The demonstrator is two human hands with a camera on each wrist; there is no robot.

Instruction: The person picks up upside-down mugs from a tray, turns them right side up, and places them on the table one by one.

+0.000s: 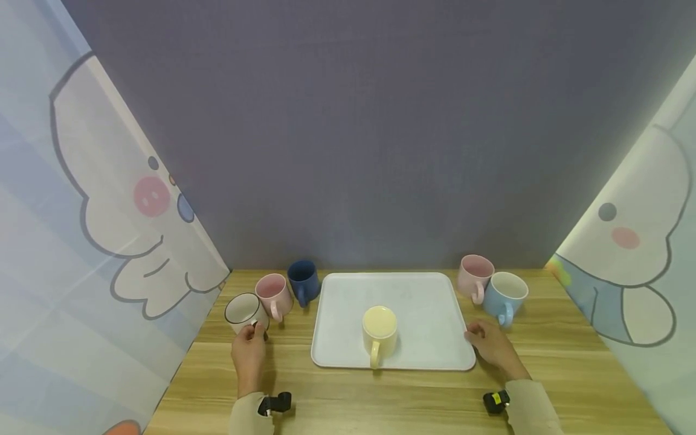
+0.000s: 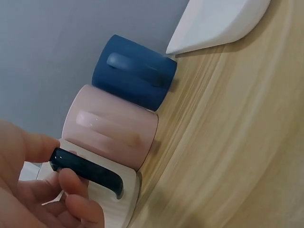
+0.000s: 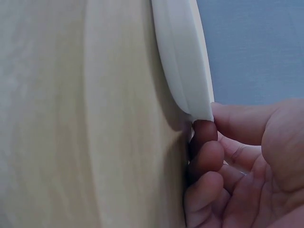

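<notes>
My left hand (image 1: 250, 355) pinches the dark handle (image 2: 88, 171) of a white mug (image 1: 241, 309) with a black rim, at the left of the table. Beside that mug stand a pink mug (image 1: 274, 294) and a dark blue mug (image 1: 304, 280). A white tray (image 1: 424, 308) lies in the middle, bearing a yellow mug (image 1: 380, 331) whose handle points towards me. At the tray's right edge is my right hand (image 1: 492, 345); in the right wrist view its thumb is on top of the rim (image 3: 197, 80) and fingers curl underneath.
Behind the right hand, a pink mug (image 1: 474, 275) and a light blue mug (image 1: 504, 296) stand close together. A grey partition (image 1: 348, 151) rises at the table's back edge. Printed cloth walls (image 1: 620, 254) close in both sides of the wooden table (image 1: 380, 402).
</notes>
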